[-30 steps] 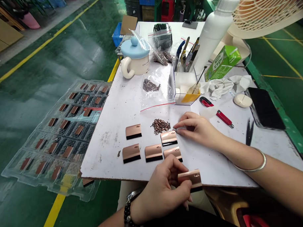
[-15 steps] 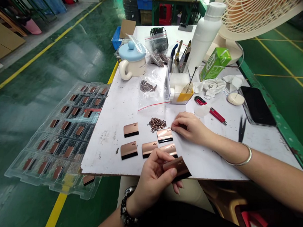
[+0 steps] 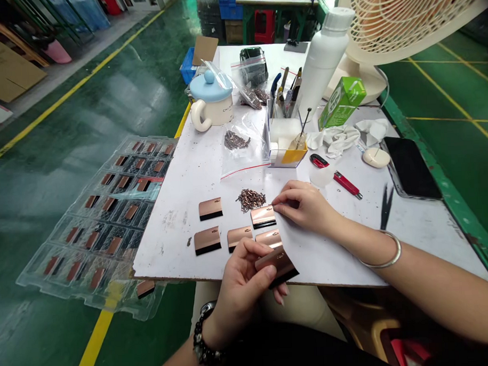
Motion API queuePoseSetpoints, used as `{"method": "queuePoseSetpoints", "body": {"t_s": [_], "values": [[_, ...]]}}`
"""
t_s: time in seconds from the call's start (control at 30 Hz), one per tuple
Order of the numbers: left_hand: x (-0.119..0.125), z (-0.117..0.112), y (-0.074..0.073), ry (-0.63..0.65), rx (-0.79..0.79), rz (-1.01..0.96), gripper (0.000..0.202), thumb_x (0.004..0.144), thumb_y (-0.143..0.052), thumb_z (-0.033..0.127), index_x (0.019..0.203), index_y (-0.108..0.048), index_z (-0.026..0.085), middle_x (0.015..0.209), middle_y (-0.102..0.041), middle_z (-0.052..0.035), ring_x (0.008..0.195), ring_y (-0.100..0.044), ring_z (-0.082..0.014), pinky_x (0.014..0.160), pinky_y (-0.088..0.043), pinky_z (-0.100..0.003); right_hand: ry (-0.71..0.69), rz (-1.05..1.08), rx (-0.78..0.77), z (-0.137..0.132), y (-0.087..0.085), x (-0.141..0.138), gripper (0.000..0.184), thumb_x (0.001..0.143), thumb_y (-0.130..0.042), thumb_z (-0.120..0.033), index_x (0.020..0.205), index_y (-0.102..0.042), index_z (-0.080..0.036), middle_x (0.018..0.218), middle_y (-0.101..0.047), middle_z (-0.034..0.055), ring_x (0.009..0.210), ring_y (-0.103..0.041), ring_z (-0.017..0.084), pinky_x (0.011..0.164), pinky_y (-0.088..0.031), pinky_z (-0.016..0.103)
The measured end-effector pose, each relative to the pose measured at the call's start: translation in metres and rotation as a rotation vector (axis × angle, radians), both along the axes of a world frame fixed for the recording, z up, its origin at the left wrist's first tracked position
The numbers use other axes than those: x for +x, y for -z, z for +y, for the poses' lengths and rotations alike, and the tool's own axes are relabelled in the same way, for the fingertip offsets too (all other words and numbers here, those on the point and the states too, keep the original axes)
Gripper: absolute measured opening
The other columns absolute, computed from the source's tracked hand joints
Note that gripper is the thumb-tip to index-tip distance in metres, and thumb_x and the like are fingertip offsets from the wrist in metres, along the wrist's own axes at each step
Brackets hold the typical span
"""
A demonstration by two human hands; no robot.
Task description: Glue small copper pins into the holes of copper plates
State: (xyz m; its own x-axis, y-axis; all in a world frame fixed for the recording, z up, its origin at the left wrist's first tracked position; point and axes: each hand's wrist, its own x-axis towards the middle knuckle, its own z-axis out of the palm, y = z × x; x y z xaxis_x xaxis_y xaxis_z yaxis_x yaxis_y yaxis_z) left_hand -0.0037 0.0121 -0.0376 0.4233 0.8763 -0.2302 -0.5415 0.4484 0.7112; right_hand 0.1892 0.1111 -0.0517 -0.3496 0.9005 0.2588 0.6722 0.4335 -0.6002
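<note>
My left hand (image 3: 245, 276) grips a curved bronze-coloured cover (image 3: 279, 264) with a black lower edge and a small oval mark, above the table's front edge. My right hand (image 3: 309, 206) rests on the table, thumb and forefinger pinched together. Any small piece between those fingertips is too tiny to make out. Beside them lies another bronze cover (image 3: 263, 216), and just behind it a heap of tiny copper-brown metal parts (image 3: 250, 199). Several similar covers, such as one at the left (image 3: 207, 240), lie flat on the table; one is partly behind the held cover.
Clear plastic trays (image 3: 81, 231) of bronze pieces sit left of the white table (image 3: 161, 228). Further back are a zip bag (image 3: 243, 151), a lidded mug (image 3: 213, 101), a tool holder (image 3: 287, 141), a white bottle (image 3: 323, 63) and a fan (image 3: 414, 22). Tweezers (image 3: 386, 207) and a phone (image 3: 412, 167) lie right.
The held cover and my left hand have shifted slightly left and up. My right hand stays pinched by the same cover. The whole view has shifted a little.
</note>
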Motion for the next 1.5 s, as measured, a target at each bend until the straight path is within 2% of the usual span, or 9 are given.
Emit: {"method": "queuePoseSetpoints", "body": {"t_s": [0.3,0.43,0.53,0.67,0.77,0.87,1.07,1.23,1.5], "values": [[0.001,0.003,-0.002,-0.014,-0.031,0.027,0.028,0.079,-0.073,0.027,0.086,-0.047,0.019,0.079,-0.066,0.0021,0.050,-0.065,-0.0110,0.041,-0.050,-0.016,0.039,-0.061,0.043,-0.008,0.001,-0.005,0.013,0.086,-0.057,-0.019,0.073,-0.060,-0.018,0.076,-0.062,0.0025,0.073,-0.056,0.016,0.069,-0.030,0.033],[-0.004,0.002,-0.007,0.017,-0.035,0.059,0.028,0.082,-0.071,0.029,0.089,-0.046,0.019,0.065,-0.065,0.0030,0.048,-0.064,-0.0107,0.044,-0.051,-0.015,0.033,-0.018,0.063,-0.012,-0.014,0.006,0.012,0.087,-0.056,-0.019,0.075,-0.059,-0.019,0.073,-0.060,0.0014,0.068,-0.055,0.015,0.067,-0.033,0.033],[-0.009,0.001,-0.014,0.001,-0.040,0.133,0.025,0.082,-0.071,0.027,0.089,-0.048,0.019,0.069,-0.066,0.0017,0.052,-0.065,-0.0108,0.045,-0.053,-0.016,0.050,0.046,0.100,-0.032,-0.036,0.009,0.010,0.089,-0.055,-0.019,0.080,-0.058,-0.021,0.075,-0.059,0.0009,0.068,-0.054,0.014,0.067,-0.039,0.033],[-0.008,0.000,-0.027,0.005,0.007,0.275,0.018,0.081,-0.070,0.022,0.091,-0.055,0.019,0.077,-0.065,-0.0001,0.063,-0.064,-0.0105,0.051,-0.056,-0.016,0.099,0.278,0.108,-0.085,-0.054,0.000,0.010,0.087,-0.056,-0.014,0.090,-0.057,-0.024,0.079,-0.057,0.0029,0.074,-0.054,0.017,0.061,-0.044,0.033],[-0.002,-0.001,-0.036,0.089,0.023,0.338,0.018,0.084,-0.067,0.022,0.097,-0.055,0.022,0.080,-0.067,0.0010,0.060,-0.063,-0.0087,0.052,-0.056,-0.015,0.153,0.360,0.133,-0.123,-0.048,-0.010,0.023,0.084,-0.056,-0.011,0.101,-0.059,-0.025,0.082,-0.055,0.0054,0.075,-0.054,0.020,0.061,-0.045,0.038],[0.003,-0.001,-0.041,0.172,0.039,0.415,0.012,0.085,-0.066,0.024,0.092,-0.056,0.021,0.075,-0.065,0.0030,0.053,-0.063,-0.0062,0.052,-0.053,-0.013,0.194,0.393,0.211,-0.142,-0.034,-0.019,0.031,0.081,-0.055,-0.009,0.107,-0.060,-0.025,0.082,-0.056,0.0056,0.073,-0.055,0.022,0.063,-0.046,0.043],[0.005,-0.006,-0.046,0.217,0.010,0.426,0.011,0.086,-0.064,0.025,0.090,-0.055,0.021,0.071,-0.061,0.0054,0.046,-0.062,-0.0050,0.044,-0.047,-0.009,0.194,0.440,0.495,-0.135,-0.025,-0.021,0.020,0.081,-0.056,-0.002,0.095,-0.064,-0.014,0.085,-0.056,0.0040,0.070,-0.057,0.015,0.060,-0.043,0.036],[0.006,-0.013,-0.047,0.206,-0.003,0.406,0.010,0.086,-0.064,0.023,0.090,-0.055,0.022,0.075,-0.063,0.0048,0.050,-0.063,-0.0057,0.046,-0.051,-0.011,0.081,0.380,0.472,-0.132,-0.030,-0.018,0.013,0.084,-0.055,-0.003,0.091,-0.063,-0.010,0.085,-0.053,0.0048,0.074,-0.057,0.016,0.064,-0.040,0.038],[0.007,-0.019,-0.044,0.183,0.026,0.416,0.009,0.085,-0.063,0.020,0.089,-0.056,0.023,0.074,-0.061,0.0052,0.052,-0.064,-0.0071,0.047,-0.054,-0.012,0.122,0.395,0.501,-0.137,-0.028,-0.020,0.017,0.080,-0.055,0.002,0.091,-0.063,-0.010,0.087,-0.051,0.0042,0.074,-0.053,0.015,0.063,-0.040,0.037]]}}
